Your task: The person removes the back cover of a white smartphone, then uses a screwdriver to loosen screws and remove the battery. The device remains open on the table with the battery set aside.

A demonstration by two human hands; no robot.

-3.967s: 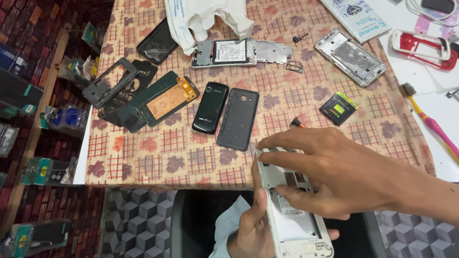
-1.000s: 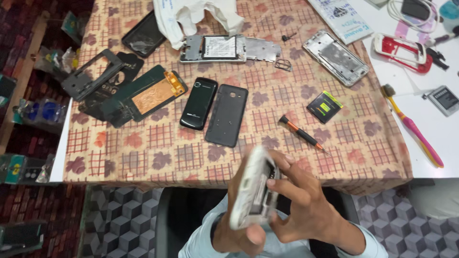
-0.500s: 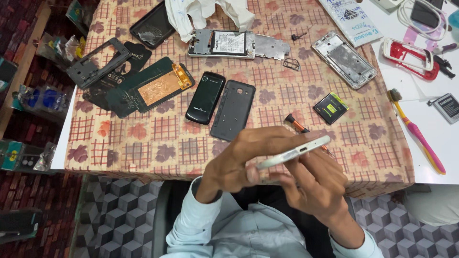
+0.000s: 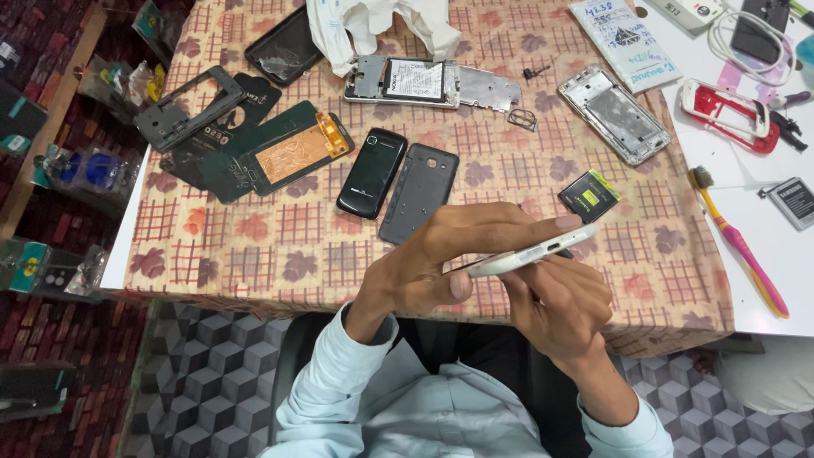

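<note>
I hold a white phone body [image 4: 530, 253] edge-on in front of my chest, over the table's near edge. My left hand [image 4: 441, 259] grips it from above, fingers stretched along its top edge and thumb under it. My right hand [image 4: 555, 301] is curled beneath the phone and touches its underside; whether it holds a tool is hidden. Just beyond the phone lies a small black and yellow battery [image 4: 588, 195].
On the patterned tablecloth [image 4: 254, 229] lie a black phone [image 4: 370, 173], a dark back cover [image 4: 419, 192], a green and orange panel [image 4: 288, 153], opened phone frames [image 4: 615, 114] and a metal plate [image 4: 432, 82]. A pink toothbrush [image 4: 738, 242] and a red frame [image 4: 729, 114] lie at right.
The phone was first flat under my right hand, then turned on edge in both hands. In the last half second it stays edge-on and my hands shift only slightly.
</note>
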